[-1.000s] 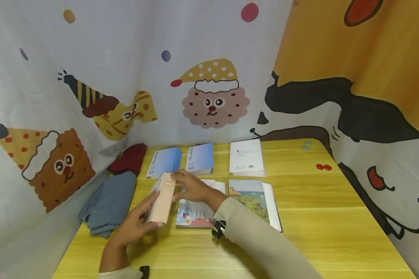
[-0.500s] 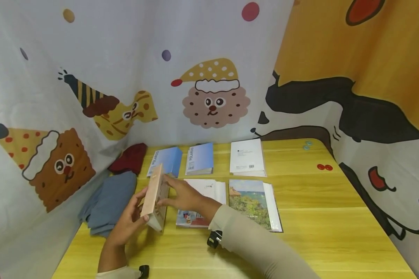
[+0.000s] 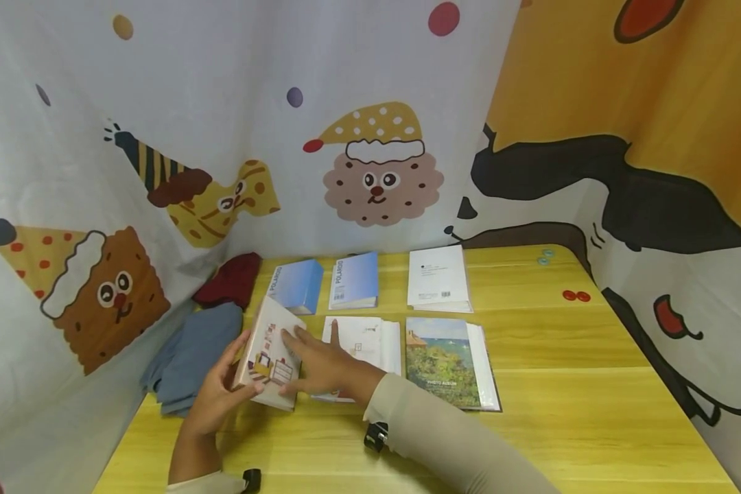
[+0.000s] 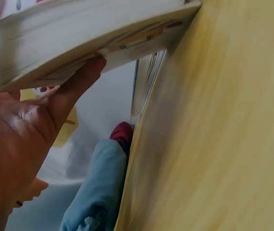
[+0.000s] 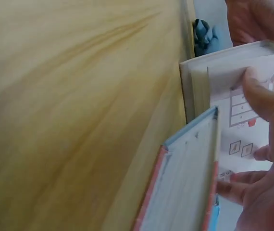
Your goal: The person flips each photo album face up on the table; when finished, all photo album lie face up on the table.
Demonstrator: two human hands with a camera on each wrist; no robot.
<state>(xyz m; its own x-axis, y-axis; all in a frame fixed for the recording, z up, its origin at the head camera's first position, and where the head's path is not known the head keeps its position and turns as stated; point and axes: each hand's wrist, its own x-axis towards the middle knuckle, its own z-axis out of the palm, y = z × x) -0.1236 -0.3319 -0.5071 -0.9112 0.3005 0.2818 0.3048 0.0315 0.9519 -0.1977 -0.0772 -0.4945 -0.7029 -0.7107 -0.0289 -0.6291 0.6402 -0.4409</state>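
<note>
A person in beige sleeves point(image 3: 451, 429), both forearms cut off by the bottom edge, holds a white album point(image 3: 274, 363) tilted above the near left part of a yellow table point(image 3: 593, 439). The left hand point(image 3: 213, 394) grips it by the spine, thumb across the front edge, the other fingers partly lost behind it. The right hand point(image 3: 327, 363), reaching across from the right, spreads its fingers, thumb and fingertips touching the illustrated cover. Whether the album's lower corner meets the tabletop cannot be told. The right hand partly hides a second white album point(image 3: 370, 343); a landscape-covered photo album point(image 3: 441, 357) lies to its right. Farther back, the held album overlaps a blue album point(image 3: 296, 283); its cover print is too small to read fully.
</note>
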